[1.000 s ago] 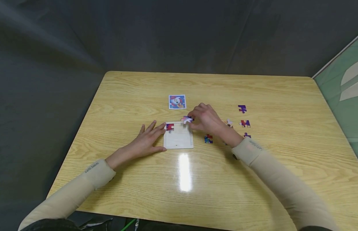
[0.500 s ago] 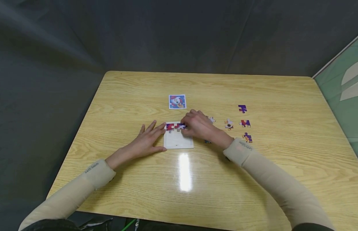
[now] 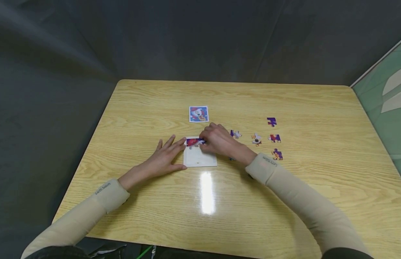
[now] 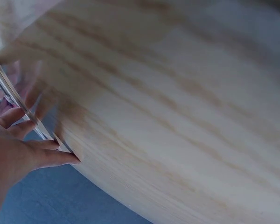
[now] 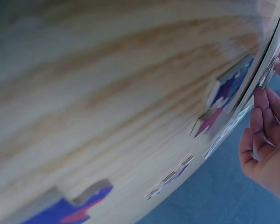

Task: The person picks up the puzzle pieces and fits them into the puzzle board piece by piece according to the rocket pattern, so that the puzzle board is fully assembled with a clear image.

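A white puzzle tray lies flat on the table. In its far left corner sits a red and purple puzzle piece. My left hand rests at the tray's left side with fingers spread, the fingertips and thumb touching its edge. With fingertips and thumb, my right hand pinches a purple and white puzzle piece down in the tray's far row, right against the red one. That hand covers the tray's far right corner. In the right wrist view, the fingertips reach the tray's edge.
Several loose puzzle pieces lie spread on the table to the right; one near piece is mostly hidden under the right wrist. A small picture card of a cartoon figure lies behind the tray. Dark cloth hangs beyond the table's far edge.
My right hand has moved left and down, carrying the purple and white piece from the tray's far edge into the row, then sliding it against the red one. My left hand stays put.
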A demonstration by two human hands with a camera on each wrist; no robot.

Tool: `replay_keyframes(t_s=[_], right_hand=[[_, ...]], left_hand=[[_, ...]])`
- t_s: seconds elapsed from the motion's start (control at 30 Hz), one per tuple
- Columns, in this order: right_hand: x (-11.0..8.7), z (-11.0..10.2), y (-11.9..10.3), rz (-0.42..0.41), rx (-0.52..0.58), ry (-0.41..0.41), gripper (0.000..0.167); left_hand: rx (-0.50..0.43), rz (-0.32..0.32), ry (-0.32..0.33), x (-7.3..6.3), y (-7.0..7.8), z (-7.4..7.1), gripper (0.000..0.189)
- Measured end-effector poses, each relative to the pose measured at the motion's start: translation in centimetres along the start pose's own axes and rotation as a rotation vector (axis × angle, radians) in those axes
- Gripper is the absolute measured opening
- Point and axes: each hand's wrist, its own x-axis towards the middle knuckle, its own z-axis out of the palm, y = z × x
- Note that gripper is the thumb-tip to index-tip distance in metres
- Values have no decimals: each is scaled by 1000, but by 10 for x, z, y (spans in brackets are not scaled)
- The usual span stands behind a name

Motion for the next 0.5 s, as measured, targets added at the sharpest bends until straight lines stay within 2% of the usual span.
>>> replay_keyframes(t_s=[0.5], right_hand=[[4,-3,-6,19,-56,-63,21]], left_hand=[[-1,0,-4,0,0,-1,74]])
